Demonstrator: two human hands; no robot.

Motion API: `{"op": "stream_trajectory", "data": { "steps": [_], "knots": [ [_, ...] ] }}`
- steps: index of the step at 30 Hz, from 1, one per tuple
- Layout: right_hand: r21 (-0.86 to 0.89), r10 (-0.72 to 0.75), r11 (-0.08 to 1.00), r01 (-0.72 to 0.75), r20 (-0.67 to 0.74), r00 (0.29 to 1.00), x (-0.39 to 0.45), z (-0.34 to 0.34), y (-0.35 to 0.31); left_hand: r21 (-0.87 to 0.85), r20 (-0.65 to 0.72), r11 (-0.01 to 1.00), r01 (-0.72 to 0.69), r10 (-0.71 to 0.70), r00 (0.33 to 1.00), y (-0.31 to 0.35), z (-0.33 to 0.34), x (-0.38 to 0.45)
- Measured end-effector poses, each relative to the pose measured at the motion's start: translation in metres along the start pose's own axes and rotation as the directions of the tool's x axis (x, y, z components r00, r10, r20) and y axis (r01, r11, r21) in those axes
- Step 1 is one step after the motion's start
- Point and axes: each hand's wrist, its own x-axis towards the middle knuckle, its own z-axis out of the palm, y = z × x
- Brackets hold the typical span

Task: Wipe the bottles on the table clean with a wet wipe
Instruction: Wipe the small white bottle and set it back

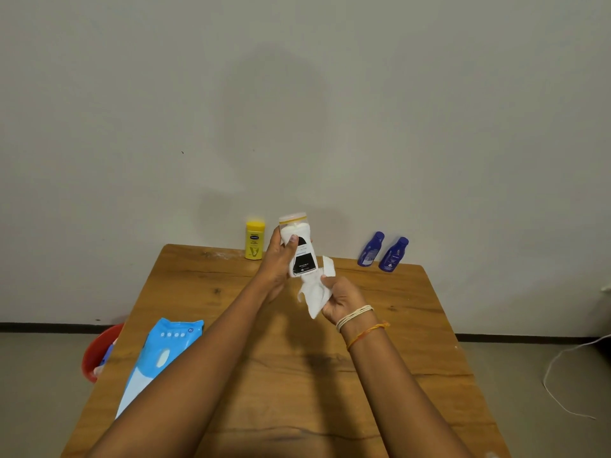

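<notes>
White bottle (pixel 299 247) in left hand (pixel 279 259) grip, wet wipe (pixel 315 292) below, in right hand (pixel 342 300)

On the desk (pixel 413 325), one bottle (pixel 255 240) stands far-left, two bottles (pixel 371 249) far-right (side by side), wipes pack (pixel 158 361) near-left.

Both arms reach forward, left hand (pixel 279 259) and right hand (pixel 340 300) fingers curled, gripping.
</notes>
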Motion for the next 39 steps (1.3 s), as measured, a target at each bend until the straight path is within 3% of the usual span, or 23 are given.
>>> {"op": "stream_trajectory", "data": {
  "steps": [3, 6, 9, 13, 16, 22, 26, 39],
  "knots": [
    [-0.145, -0.101, 0.986, 0.086, -0.094, 0.991, 0.017, 0.004, 0.004, -0.121, -0.005, 0.988, 0.095, -0.096, 0.995, 0.0, -0.015, -0.001],
    [-0.225, -0.122, 0.968, 0.11, -0.04, 0.992, 0.022, 0.013, 0.013, -0.181, -0.007, 0.975, 0.133, -0.136, 0.991, 0.002, -0.032, -0.002],
    [-0.28, -0.104, 0.954, 0.104, 0.013, 0.994, 0.03, 0.028, 0.027, -0.073, -0.079, 0.989, 0.125, -0.131, 0.988, 0.002, -0.051, 0.002],
    [-0.282, -0.08, 0.958, 0.061, -0.057, 0.995, 0.053, 0.046, 0.045, 0.028, -0.263, 0.977, 0.213, -0.199, 0.944, -0.009, -0.084, 0.023],
    [-0.225, -0.038, 0.974, 0.019, -0.081, 0.996, 0.072, 0.056, 0.055, 0.096, -0.34, 0.966, 0.24, -0.195, 0.92, -0.016, -0.116, 0.05],
    [0.088, 0.178, 0.98, -0.177, 0.0, 0.984, 0.14, 0.075, 0.078, 0.251, -0.418, 0.934, 0.254, -0.133, 0.899, -0.047, -0.176, 0.109],
    [0.181, 0.206, 0.962, -0.206, 0.022, 0.978, 0.185, 0.083, 0.097, 0.282, -0.444, 0.928, 0.242, -0.097, 0.891, -0.07, -0.205, 0.141],
    [0.235, 0.251, 0.933, -0.273, 0.121, 0.961, 0.228, 0.072, 0.122, 0.346, -0.366, 0.918, 0.192, -0.056, 0.929, -0.093, -0.237, 0.19]
  ]
}}
